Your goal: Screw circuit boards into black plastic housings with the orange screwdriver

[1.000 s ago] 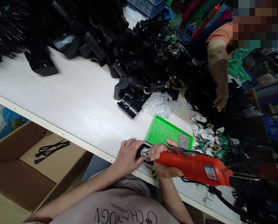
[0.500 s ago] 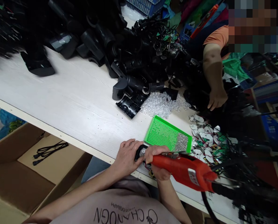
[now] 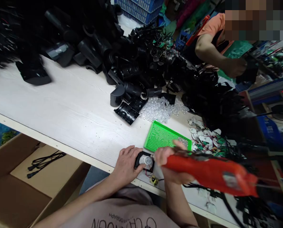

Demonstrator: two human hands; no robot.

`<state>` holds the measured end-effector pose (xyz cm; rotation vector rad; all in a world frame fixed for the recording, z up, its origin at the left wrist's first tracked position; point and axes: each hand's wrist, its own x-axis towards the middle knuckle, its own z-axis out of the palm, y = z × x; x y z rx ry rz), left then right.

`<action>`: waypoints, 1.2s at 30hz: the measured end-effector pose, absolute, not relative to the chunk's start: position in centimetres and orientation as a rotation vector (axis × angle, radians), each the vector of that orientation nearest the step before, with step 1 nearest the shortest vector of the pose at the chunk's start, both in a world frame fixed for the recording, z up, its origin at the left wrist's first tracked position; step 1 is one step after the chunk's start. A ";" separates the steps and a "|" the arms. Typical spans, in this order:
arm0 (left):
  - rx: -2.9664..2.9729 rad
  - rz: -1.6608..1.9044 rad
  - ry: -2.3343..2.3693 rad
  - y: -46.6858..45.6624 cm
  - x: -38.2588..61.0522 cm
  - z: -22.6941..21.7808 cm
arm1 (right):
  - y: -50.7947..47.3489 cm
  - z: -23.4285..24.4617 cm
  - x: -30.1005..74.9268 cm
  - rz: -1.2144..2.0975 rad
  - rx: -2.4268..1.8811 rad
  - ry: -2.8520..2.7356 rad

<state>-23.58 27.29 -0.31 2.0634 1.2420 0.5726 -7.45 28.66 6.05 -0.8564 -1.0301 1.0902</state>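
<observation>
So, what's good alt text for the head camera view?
A person's left hand steadies a round black part on a white bench, the right hand holding a red power tool up to it. A green tray and black plastic parts lie beyond.

Red handheld tool (image 3: 206,172), green dotted tray (image 3: 157,136), white wood-grain tabletop (image 3: 60,95)

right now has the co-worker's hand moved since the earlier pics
Yes, the co-worker's hand has lifted away from the black pile, moving toward the top right of the view, farther from the green tray.
</observation>
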 end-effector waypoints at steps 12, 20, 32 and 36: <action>2.069 0.610 1.301 27.4 -23.3 -0.9 | 36.3 2.7 -6.9 0.940 -0.912 -1.014; 2.082 0.604 1.288 27.5 -23.3 -0.7 | 36.3 2.0 -6.9 1.012 -0.905 -1.071; 2.109 0.662 1.258 27.4 -23.8 -1.1 | 32.4 10.8 -6.4 0.816 -0.874 -0.967; 2.152 0.747 1.197 27.4 -23.8 -1.0 | 28.8 10.4 -6.7 0.913 -0.846 -0.922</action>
